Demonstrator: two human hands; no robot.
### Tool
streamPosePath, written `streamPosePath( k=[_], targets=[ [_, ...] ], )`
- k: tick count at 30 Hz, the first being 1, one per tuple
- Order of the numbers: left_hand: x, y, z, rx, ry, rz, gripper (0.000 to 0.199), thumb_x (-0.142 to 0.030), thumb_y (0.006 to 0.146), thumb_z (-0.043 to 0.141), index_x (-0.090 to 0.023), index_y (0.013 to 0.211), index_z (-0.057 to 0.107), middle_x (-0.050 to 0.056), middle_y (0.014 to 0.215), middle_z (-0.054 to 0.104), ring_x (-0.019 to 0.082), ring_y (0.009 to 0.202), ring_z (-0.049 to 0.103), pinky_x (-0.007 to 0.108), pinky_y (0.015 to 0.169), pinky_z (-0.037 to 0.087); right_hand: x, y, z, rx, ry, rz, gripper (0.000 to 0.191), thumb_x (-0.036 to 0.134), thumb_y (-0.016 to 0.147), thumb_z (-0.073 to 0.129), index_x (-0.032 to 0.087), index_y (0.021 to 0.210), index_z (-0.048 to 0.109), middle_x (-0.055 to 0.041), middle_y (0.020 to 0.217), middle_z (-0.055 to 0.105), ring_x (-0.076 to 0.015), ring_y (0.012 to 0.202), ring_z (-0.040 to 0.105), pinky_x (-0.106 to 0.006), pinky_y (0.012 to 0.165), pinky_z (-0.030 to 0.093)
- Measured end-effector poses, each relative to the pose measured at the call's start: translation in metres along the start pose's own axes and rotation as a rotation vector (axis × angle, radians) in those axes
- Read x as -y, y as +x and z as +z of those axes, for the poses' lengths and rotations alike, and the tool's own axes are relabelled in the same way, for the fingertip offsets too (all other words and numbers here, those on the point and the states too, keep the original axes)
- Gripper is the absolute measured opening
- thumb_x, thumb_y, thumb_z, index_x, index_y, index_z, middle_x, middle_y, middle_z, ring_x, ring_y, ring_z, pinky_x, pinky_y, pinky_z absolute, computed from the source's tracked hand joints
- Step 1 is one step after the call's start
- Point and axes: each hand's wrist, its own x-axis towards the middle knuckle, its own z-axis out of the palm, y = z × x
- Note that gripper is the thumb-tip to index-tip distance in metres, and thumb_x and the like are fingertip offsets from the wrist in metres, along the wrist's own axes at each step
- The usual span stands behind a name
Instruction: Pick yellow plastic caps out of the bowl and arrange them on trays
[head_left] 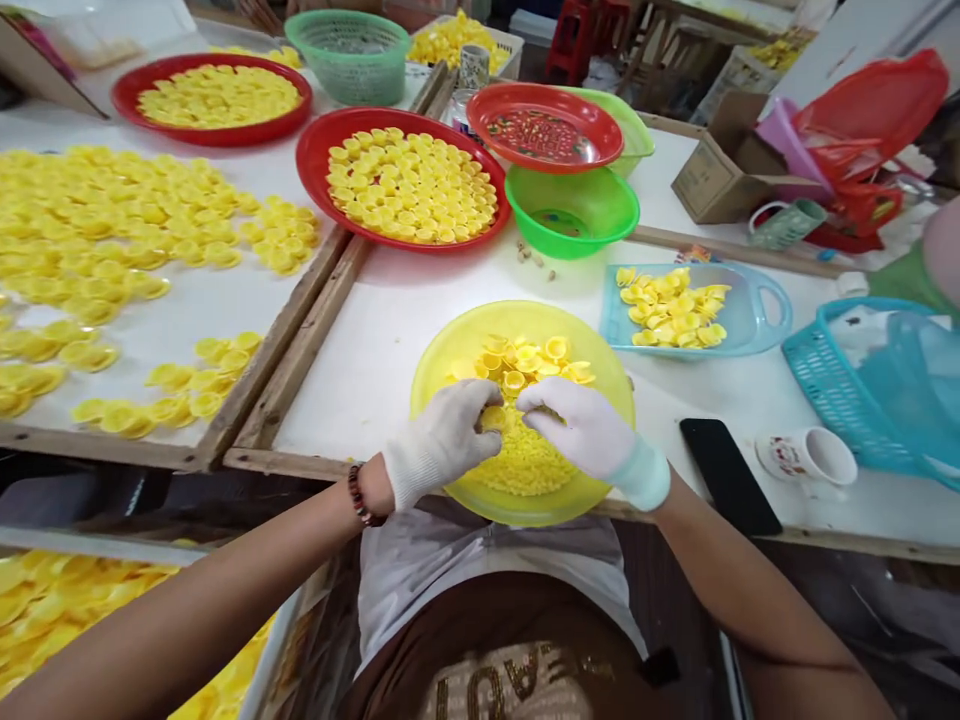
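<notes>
Both hands wear white gloves and work over a yellow bowl (433,350) at the table's front edge. My left hand (446,435) pinches a small yellow cup-shaped piece (492,418) between thumb and fingers. Just right of it, my right hand (581,425) is closed with its fingertips together; what they hold, if anything, I cannot make out. Similar yellow cup-shaped pieces (521,362) lie in the far half of the bowl. Tiny yellow bits (525,468) cover its near half, below the hands.
Red trays (315,180) of yellow cups stand ahead, beside a green bowl (574,235). A blue tray (750,335), black phone (727,475), white mug (799,455) and blue basket (840,365) sit rightward. Loose yellow cups (97,215) cover the left board, edged by wooden strips (300,370).
</notes>
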Motion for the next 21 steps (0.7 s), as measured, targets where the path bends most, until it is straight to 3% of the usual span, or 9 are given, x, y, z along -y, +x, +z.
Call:
streamPosePath(
  k=[5, 9, 13, 17, 21],
  targets=[
    [-0.007, -0.008, 0.003, -0.031, 0.181, 0.112, 0.023, -0.011, 0.079, 0.053, -0.016, 0.101, 0.059, 0.01, 0.099, 0.063, 0.024, 0.09, 0.062, 0.041, 0.085, 0.054, 0.001, -0.004, -0.001, 0.106, -0.04, 0.173, 0.013, 0.031, 0.095, 0.06, 0.019, 0.094, 0.066, -0.0053, 0.095, 0.071, -0.021, 0.092, 0.064, -0.036, 0.085, 0.048],
    [-0.014, -0.011, 0.008, -0.092, 0.207, 0.262, 0.025, -0.014, 0.084, 0.057, -0.018, 0.108, 0.057, 0.009, 0.101, 0.064, 0.025, 0.093, 0.063, 0.041, 0.084, 0.055, 0.006, 0.0, 0.01, 0.11, 0.24, 0.332, 0.024, 0.038, 0.099, 0.051, 0.019, 0.092, 0.063, -0.0006, 0.083, 0.068, -0.0145, 0.075, 0.064, -0.028, 0.071, 0.049],
    [-0.009, -0.014, 0.008, -0.227, 0.099, 0.306, 0.025, -0.021, 0.088, 0.061, -0.018, 0.113, 0.056, 0.009, 0.105, 0.064, 0.023, 0.096, 0.065, 0.038, 0.086, 0.055, 0.005, -0.001, 0.015, 0.138, 0.496, 0.446, 0.025, 0.035, 0.101, 0.045, 0.019, 0.09, 0.059, 0.0009, 0.076, 0.064, -0.0108, 0.063, 0.063, -0.022, 0.055, 0.049],
    [-0.003, -0.015, 0.007, -0.261, 0.041, 0.298, 0.022, -0.018, 0.087, 0.063, -0.018, 0.108, 0.058, 0.007, 0.106, 0.065, 0.02, 0.096, 0.066, 0.033, 0.084, 0.056, 0.008, -0.003, 0.013, 0.104, 0.533, 0.436, 0.033, 0.043, 0.102, 0.041, 0.019, 0.089, 0.06, -0.0005, 0.077, 0.066, -0.0114, 0.064, 0.063, -0.024, 0.057, 0.051],
    [-0.004, -0.015, 0.011, -0.315, 0.033, 0.321, 0.019, -0.015, 0.086, 0.063, -0.018, 0.103, 0.057, 0.006, 0.102, 0.065, 0.019, 0.092, 0.066, 0.032, 0.083, 0.056, 0.014, 0.002, 0.011, 0.053, 0.336, 0.413, 0.029, 0.047, 0.089, 0.066, 0.019, 0.097, 0.065, 0.001, 0.077, 0.066, -0.014, 0.072, 0.062, -0.027, 0.066, 0.05]
  ],
)
